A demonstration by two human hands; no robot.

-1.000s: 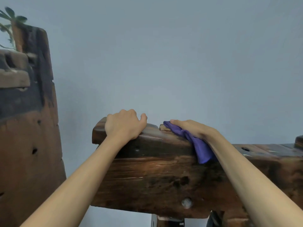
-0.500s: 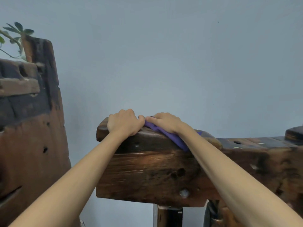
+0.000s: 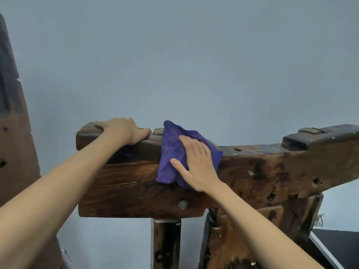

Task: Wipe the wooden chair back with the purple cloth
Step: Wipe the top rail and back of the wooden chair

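Observation:
The dark wooden chair back [image 3: 124, 183] is a thick rough beam running across the middle of the view, on a wooden post. The purple cloth [image 3: 172, 150] hangs over its top edge and down the near face. My right hand [image 3: 196, 166] lies flat on the cloth with fingers spread, pressing it against the near face of the beam. My left hand [image 3: 122, 129] rests on the left end of the top edge, fingers curled over the far side and thumb pointing right, just left of the cloth.
A second tall piece of dark wood [image 3: 13, 133] stands at the left edge. A plain grey-blue wall [image 3: 194, 65] is behind the chair. A dark flat surface with a pale edge [image 3: 334, 247] shows at the bottom right, beside the chair's legs [image 3: 165, 243].
My right hand slid from the top edge down onto the near face, and the cloth now hangs spread out. The view shifted right; the plant at the left is gone from sight.

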